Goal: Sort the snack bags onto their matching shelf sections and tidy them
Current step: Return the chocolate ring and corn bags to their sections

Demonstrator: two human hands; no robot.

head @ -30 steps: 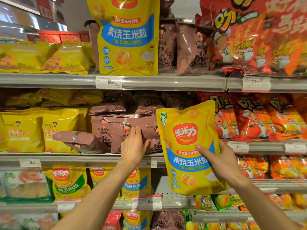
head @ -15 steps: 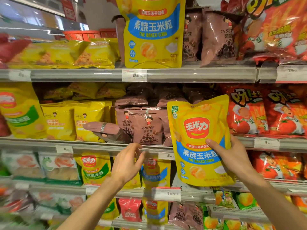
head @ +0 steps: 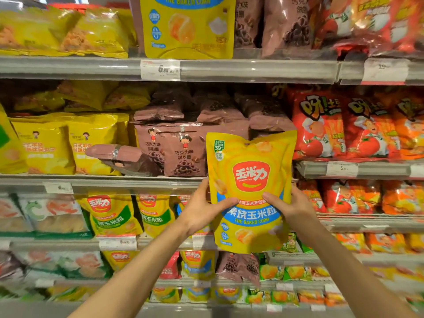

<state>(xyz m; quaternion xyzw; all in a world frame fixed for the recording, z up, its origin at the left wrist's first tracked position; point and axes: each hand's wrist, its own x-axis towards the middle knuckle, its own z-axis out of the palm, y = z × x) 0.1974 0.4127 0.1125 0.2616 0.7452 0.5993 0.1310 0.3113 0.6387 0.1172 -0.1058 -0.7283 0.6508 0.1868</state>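
Both hands, L hand (head: 202,210) & R hand (head: 290,204), grip corn bag (head: 250,180) upright.

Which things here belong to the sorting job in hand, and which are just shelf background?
In the job:
left hand and right hand, both holding the yellow baked corn bag
matching baked corn bag on the top shelf

Background:
brown chocolate ring bags
red tomato snack bags
price tag
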